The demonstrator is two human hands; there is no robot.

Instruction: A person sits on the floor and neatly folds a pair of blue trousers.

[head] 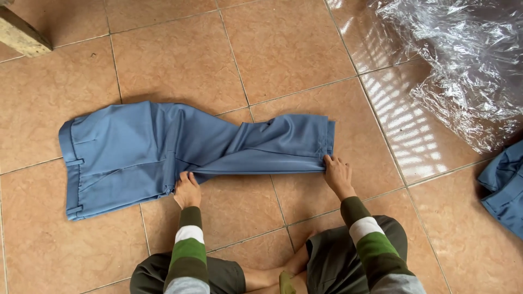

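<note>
A pair of blue trousers [158, 149] lies flat on the tiled floor, waistband to the left, legs folded over to the right. My left hand [187, 190] rests on the near edge of the trousers around the crotch, fingers pressing the cloth. At the near right corner of the folded legs, my right hand [338, 174] grips the cloth by the hems. Both arms wear sleeves striped green and white.
Crumpled clear plastic sheeting [463, 60] lies on the floor at the top right. Another blue garment [504, 185] sits at the right edge. A wooden piece [19, 32] shows at the top left. My crossed legs [272, 272] are at the bottom.
</note>
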